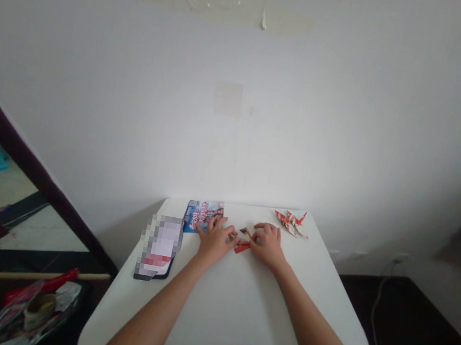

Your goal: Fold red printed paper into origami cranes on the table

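A small piece of folded paper (241,247), printed red and dark, lies on the white table (234,304) between my hands. My left hand (216,241) has its thumb and index finger at the paper's left side, while its outer fingers spread over the edge of a blue printed flyer (198,217). From the other side, my right hand (267,243) pinches the paper with curled fingers. The exact fold is too small to make out. Beyond my right hand sits a folded red-and-white paper figure (292,222) with pointed, wing-like parts.
A phone (160,249), its screen blurred by pixelation, lies at the table's left. The wall (259,160) rises behind the table. On the floor at left are a plastic bag with a cup (39,308) and a wooden stick (93,277). A cable (377,299) hangs at right.
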Demonstrator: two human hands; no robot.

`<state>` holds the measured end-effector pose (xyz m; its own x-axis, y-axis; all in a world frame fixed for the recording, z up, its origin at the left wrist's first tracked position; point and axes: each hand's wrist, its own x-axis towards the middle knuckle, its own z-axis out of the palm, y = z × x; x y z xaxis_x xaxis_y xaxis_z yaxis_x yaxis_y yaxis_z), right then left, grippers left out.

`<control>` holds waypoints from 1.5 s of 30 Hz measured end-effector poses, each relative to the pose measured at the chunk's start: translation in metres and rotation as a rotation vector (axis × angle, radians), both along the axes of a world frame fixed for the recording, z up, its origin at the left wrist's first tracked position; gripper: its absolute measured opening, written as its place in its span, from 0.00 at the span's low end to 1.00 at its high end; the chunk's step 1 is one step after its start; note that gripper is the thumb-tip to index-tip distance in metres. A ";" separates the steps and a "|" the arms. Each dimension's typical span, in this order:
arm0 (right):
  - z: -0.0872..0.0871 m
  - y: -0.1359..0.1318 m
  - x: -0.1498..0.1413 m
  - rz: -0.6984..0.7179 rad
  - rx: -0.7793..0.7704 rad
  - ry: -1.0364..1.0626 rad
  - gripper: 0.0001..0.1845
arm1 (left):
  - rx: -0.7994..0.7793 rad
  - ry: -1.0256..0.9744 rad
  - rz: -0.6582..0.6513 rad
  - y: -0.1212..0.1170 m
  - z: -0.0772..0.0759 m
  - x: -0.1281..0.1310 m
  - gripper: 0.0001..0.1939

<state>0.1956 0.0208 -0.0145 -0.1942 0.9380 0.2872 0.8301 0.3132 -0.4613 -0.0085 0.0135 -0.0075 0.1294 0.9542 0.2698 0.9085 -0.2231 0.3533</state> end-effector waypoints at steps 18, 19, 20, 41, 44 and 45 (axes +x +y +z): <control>0.003 -0.002 -0.005 -0.027 -0.020 -0.039 0.08 | -0.049 0.015 0.009 -0.002 0.005 0.003 0.08; 0.004 -0.002 -0.006 -0.030 -0.028 -0.043 0.08 | -0.052 0.021 0.008 -0.001 0.005 0.003 0.08; 0.005 -0.002 -0.006 -0.033 -0.040 -0.049 0.09 | -0.055 0.027 0.007 -0.001 0.005 0.003 0.09; 0.001 -0.004 -0.004 0.001 -0.017 0.047 0.03 | -0.162 0.054 0.025 -0.005 0.019 0.000 0.14; -0.001 -0.002 -0.004 0.003 -0.017 0.049 0.03 | -0.210 0.062 0.022 -0.002 0.019 -0.004 0.15; -0.001 -0.002 -0.003 0.006 -0.017 0.048 0.03 | -0.224 0.061 0.023 -0.001 0.019 -0.006 0.15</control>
